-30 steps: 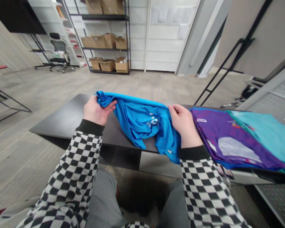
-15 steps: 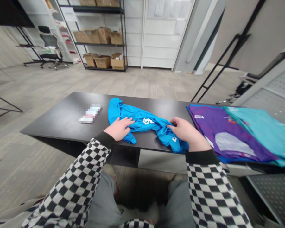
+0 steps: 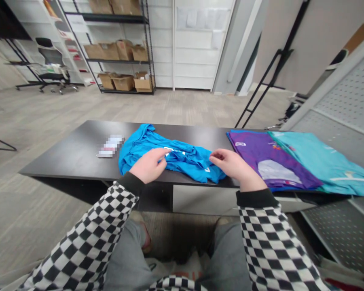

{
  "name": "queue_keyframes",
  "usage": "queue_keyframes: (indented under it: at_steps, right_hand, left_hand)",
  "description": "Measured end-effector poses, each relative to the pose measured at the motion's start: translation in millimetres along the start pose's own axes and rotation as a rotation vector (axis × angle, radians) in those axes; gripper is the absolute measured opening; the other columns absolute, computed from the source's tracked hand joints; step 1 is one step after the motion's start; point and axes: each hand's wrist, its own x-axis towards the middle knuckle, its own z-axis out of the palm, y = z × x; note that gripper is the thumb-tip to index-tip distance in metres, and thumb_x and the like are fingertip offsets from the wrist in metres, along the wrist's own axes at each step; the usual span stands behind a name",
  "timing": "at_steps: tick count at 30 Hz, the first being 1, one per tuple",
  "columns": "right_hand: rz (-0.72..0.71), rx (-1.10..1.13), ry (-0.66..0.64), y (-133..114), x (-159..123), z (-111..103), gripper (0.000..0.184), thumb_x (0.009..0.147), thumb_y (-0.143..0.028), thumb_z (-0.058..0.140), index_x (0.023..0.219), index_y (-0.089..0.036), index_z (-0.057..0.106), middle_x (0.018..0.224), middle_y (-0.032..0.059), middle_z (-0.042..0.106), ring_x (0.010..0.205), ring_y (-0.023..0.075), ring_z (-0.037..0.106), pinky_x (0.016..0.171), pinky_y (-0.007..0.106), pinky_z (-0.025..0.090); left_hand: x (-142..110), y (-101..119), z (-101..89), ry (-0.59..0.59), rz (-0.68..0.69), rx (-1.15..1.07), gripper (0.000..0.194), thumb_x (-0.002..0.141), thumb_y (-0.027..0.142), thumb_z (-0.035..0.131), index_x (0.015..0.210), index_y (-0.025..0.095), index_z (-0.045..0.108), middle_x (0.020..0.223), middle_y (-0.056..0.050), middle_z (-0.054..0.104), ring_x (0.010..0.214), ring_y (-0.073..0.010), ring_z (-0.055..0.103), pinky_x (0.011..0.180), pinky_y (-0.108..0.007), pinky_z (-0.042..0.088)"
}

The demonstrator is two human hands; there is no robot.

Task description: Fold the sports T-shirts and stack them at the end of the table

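Left grip [image 3: 148, 165] pinched on the blue jersey [image 3: 185, 161], right grip [image 3: 230, 163] narrow just above its edge.

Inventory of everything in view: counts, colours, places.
blue jersey: 1, blue, crumpled mid-table
purple jersey: 1, purple, flat at table's right end
teal jersey: 1, teal, overlapping purple jersey's right side
packet: 1, colour blurred, on table left of blue jersey
table: 1, black, before the person
rack: 1, black, far wall
boxes: several, brown, on rack
office chair: 1, black, far left
sleeves: 2, black-and-white check, on person's arms
left hand: 1, bare, on blue jersey
right hand: 1, bare, at blue jersey's right end; contact unclear
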Motion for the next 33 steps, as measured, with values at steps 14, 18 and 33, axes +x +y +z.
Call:
queue_keyframes:
  at_steps: [14,18,33]
  right_hand:
    - [0.149,-0.203,0.113,24.9,-5.2,37.6,0.046,0.1,-0.042,0.077,0.139,-0.018,0.073,0.153,0.024,0.069,0.152,0.0432,0.058,0.131,0.065,0.037]
    - [0.121,-0.182,0.11,12.7,-4.5,39.0,0.012,0.101,-0.034,0.071,0.1,-0.023,0.073,0.121,0.0155,0.079,0.126,0.0361,0.07,0.117,0.053,0.048]
    - [0.109,1.181,-0.023,-41.7,-21.3,7.5,0.056,0.064,-0.053,0.11,0.092,-0.025,0.071,0.071,-0.0051,0.068,0.052,0.0114,0.054,0.046,0.024,0.041]
  left_hand:
    - [-10.3,38.2,-17.8,-0.499,-0.109,0.092,0.041,0.093,0.063,0.072,0.111,0.026,0.075,0.103,-0.007,0.081,0.095,-0.0313,0.076,0.076,-0.037,0.049]
    - [-11.8,47.7,-30.3,-0.506,-0.2,0.099,0.054,0.096,0.077,0.064,0.101,0.024,0.074,0.09,-0.007,0.078,0.086,-0.03,0.073,0.07,-0.036,0.046]
    - [41.5,81.9,18.5,-0.223,-0.097,-0.587,0.043,0.094,0.062,0.078,0.096,0.019,0.08,0.087,-0.005,0.081,0.081,-0.0251,0.075,0.077,-0.037,0.06]
